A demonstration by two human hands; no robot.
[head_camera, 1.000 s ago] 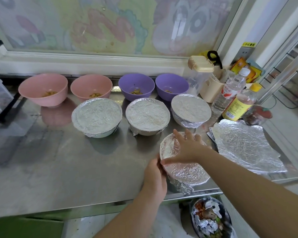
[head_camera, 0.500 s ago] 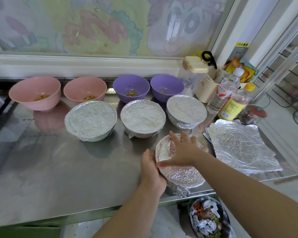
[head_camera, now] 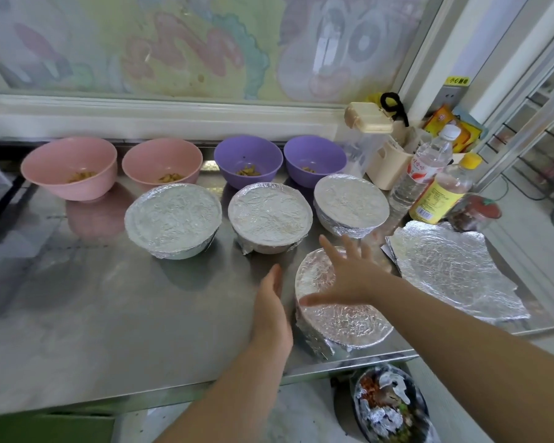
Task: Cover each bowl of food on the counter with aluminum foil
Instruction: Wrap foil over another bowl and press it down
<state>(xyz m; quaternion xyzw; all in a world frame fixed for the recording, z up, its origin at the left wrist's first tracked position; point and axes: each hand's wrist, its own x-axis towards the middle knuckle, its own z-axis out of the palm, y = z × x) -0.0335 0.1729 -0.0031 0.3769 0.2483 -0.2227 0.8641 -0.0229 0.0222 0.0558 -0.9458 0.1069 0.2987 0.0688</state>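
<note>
your left hand [head_camera: 271, 310] lies straight-fingered just left of the front foil-covered bowl [head_camera: 346, 321], right hand [head_camera: 349, 276] splayed wide over its top, neither gripping. bowl sits near the counter [head_camera: 125, 330] front edge; a sideways shove could tip it off. foil sheets [head_camera: 454, 270] beside it tear easily. pink bowls [head_camera: 69, 167] and purple bowls [head_camera: 248, 158] at back, uncovered.

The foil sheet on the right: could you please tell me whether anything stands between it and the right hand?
Nothing visible does. The right hand is over the nearest covered bowl, fingers spread, and the foil sheet lies flat on the counter just right of that bowl, with only bare steel between.
</note>
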